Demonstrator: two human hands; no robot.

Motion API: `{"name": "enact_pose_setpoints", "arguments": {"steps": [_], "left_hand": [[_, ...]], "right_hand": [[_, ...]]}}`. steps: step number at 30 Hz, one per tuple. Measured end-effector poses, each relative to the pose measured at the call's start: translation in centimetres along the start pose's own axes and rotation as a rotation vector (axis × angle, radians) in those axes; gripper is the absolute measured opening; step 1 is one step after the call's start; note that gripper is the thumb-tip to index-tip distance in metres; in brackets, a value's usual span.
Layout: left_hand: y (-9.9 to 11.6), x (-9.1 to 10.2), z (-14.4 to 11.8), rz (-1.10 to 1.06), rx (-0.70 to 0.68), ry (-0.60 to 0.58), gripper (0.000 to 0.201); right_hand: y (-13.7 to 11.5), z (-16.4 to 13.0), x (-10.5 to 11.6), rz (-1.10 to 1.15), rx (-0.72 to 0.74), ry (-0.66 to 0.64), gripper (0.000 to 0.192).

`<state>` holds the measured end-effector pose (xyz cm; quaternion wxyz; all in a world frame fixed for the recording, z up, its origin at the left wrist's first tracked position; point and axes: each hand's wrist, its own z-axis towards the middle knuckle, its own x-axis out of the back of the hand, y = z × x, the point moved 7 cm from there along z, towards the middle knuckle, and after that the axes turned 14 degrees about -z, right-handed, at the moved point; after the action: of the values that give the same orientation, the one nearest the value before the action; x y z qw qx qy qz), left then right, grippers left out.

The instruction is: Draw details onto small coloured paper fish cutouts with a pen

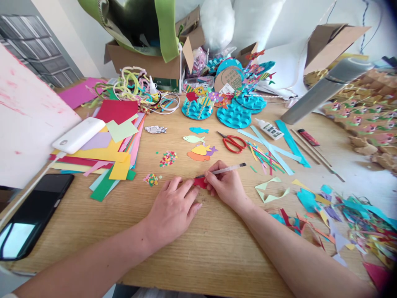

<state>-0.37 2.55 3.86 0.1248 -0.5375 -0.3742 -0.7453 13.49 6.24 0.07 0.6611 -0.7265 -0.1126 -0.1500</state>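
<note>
A small red paper cutout (200,182) lies on the wooden table (192,256) near the middle. My left hand (172,209) rests flat beside it, fingers spread, with the fingertips pressing its left edge. My right hand (226,186) grips a white pen (225,169), its tip down on the red piece. Just beyond lie paper fish: an orange and yellow one (200,153), a pale green one (192,139) and a blue one (198,130). Two little heaps of confetti (168,158) sit to the left of them.
Red scissors (233,142), a glue bottle (269,128) and blue strips lie at the right. Coloured paper sheets (114,153), a power bank (78,134) and a phone (34,215) are at the left. Teal craft discs (234,114) and boxes stand behind; scraps (356,223) cover the right.
</note>
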Motion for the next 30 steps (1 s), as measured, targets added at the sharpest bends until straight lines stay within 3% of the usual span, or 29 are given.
{"name": "enact_pose_setpoints", "arguments": {"steps": [30], "left_hand": [[0.02, -0.07, -0.02, -0.004, 0.007, -0.015, 0.035]], "right_hand": [[-0.1, -0.12, 0.1, -0.003, -0.014, 0.013, 0.017]]}}
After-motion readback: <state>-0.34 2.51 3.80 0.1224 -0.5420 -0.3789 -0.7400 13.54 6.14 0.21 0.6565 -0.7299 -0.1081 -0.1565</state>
